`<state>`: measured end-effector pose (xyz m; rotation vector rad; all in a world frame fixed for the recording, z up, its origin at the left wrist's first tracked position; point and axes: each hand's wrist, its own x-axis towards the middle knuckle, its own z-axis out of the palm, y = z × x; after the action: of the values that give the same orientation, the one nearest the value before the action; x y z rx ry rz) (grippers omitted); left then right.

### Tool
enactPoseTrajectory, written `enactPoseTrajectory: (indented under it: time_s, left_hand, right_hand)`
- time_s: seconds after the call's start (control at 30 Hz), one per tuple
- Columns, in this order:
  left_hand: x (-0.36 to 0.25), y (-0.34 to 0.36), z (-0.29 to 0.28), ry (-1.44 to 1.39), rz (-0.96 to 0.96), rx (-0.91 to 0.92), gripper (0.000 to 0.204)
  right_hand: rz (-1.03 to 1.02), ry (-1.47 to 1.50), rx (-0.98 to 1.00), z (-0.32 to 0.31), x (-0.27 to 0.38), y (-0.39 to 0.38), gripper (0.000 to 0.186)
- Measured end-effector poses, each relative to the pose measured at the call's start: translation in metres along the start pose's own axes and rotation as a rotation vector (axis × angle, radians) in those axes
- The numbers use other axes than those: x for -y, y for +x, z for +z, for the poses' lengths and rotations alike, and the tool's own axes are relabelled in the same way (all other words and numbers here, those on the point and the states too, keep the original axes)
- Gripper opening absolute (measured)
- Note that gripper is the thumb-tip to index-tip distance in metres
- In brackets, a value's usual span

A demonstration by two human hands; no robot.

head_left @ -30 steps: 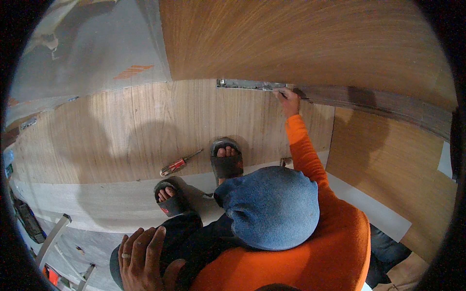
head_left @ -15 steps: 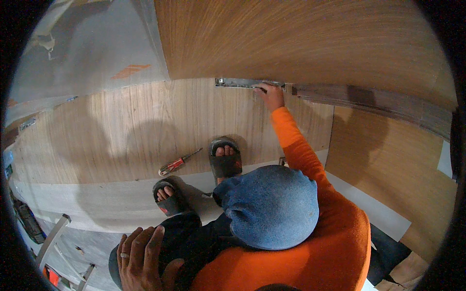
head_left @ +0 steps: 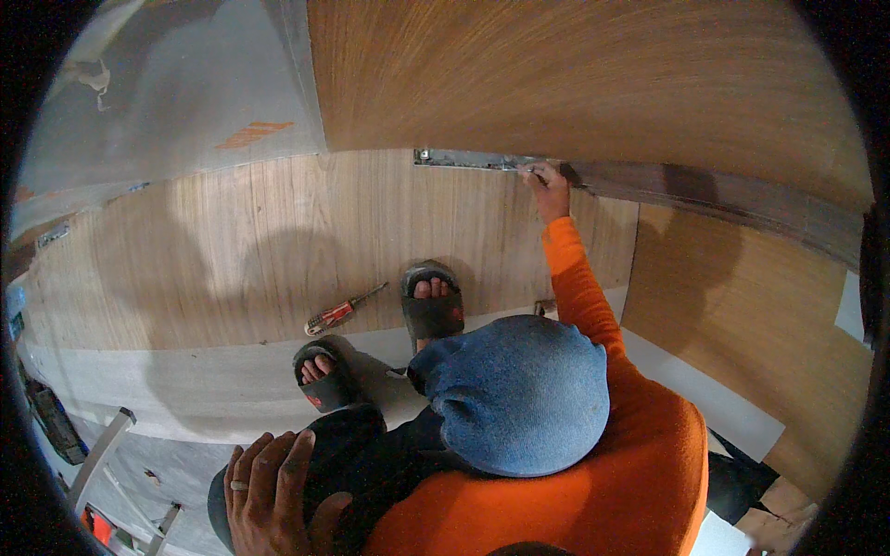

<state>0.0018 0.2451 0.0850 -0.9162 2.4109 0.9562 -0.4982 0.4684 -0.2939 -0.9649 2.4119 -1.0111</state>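
Observation:
My left hand, with a ring on one finger, lies over a dark-trousered knee at the lower left. Its fingers are stretched out and hold nothing. My right hand is out of view. Directly ahead crouches a co-worker in an orange long-sleeved top and blue cap. The co-worker's outstretched hand is at the right end of a narrow metal strip, set along the foot of a large wood-grain panel. Its fingertips are pinched; whatever is between them is too small to make out.
A screwdriver with a red handle lies on the wood-grain board, beside feet in black slides. A ladder-like metal frame stands at lower left. Plastic sheeting covers the upper left. A brown board is at right.
The co-worker's hand has moved right along the metal strip, uncovering more of it. A pale blurred shape has appeared at the lower right edge. My left hand has stayed put.

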Motion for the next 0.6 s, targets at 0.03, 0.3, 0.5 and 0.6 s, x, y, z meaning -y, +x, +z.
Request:
enactPoseTrajectory:
  time_s: [0.03, 0.3, 0.5, 0.6]
  left_hand:
    - [0.0, 0.0, 0.0, 0.002, 0.0, -0.001, 0.054]
    - [-0.003, -0.001, -0.001, -0.005, -0.006, 0.003, 0.053]
    - [-0.002, -0.001, -0.001, -0.014, -0.009, 0.006, 0.053]
    - [-0.003, -0.001, -0.001, -0.019, -0.016, 0.005, 0.053]
  right_hand:
    - [0.013, 0.023, 0.013, 0.001, 0.0, 0.0, 0.025]
    - [-0.011, -0.299, 0.103, 0.017, 0.026, 0.007, 0.027]
    - [-0.104, -0.475, -0.06, 0.019, 0.03, 0.003, 0.025]
    - [0.022, -0.285, -0.089, 0.007, 0.027, 0.0, 0.026]
